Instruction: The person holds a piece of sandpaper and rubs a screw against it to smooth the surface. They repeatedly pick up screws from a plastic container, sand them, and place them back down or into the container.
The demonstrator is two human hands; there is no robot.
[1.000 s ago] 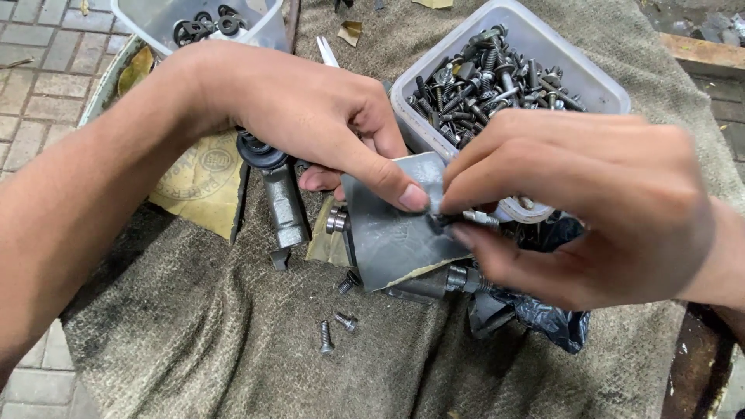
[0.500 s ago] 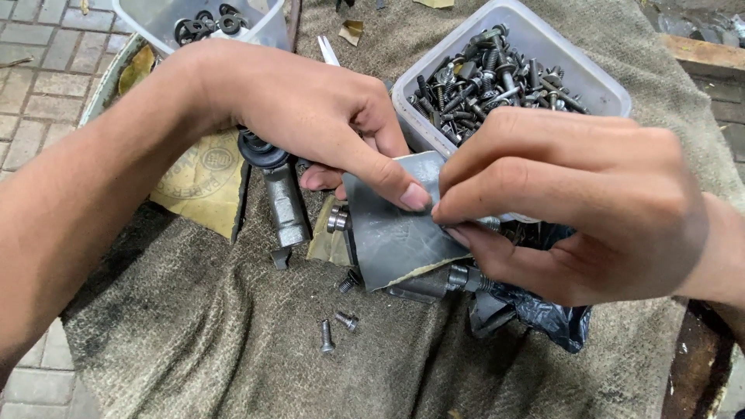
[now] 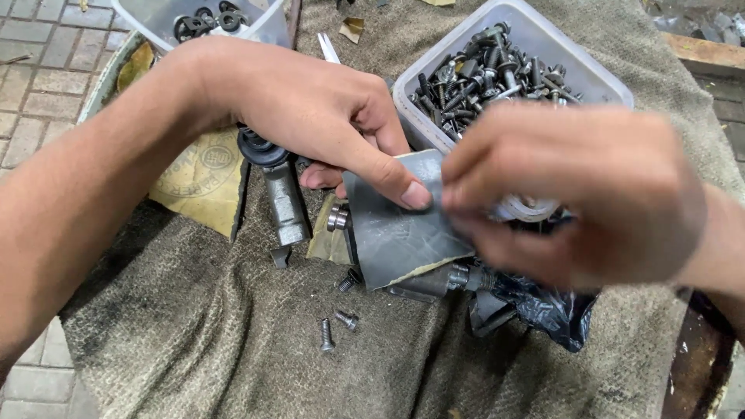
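My left hand pinches a grey, worn sheet of sandpaper with thumb on top, near the sheet's upper edge. My right hand is blurred by motion and pressed against the sheet's right edge, fingers closed around a small part I cannot make out. A dark metal part pokes out from under the sheet. Both hands hover over a brown-grey cloth.
A white tub of bolts and screws stands behind the hands. Another tub with black rings is at the top left. A metal tool, loose screws, yellow paper and black plastic lie on the cloth.
My right hand has shifted slightly along the sheet's right edge and is now blurred. My left hand keeps its pinch in the same place.
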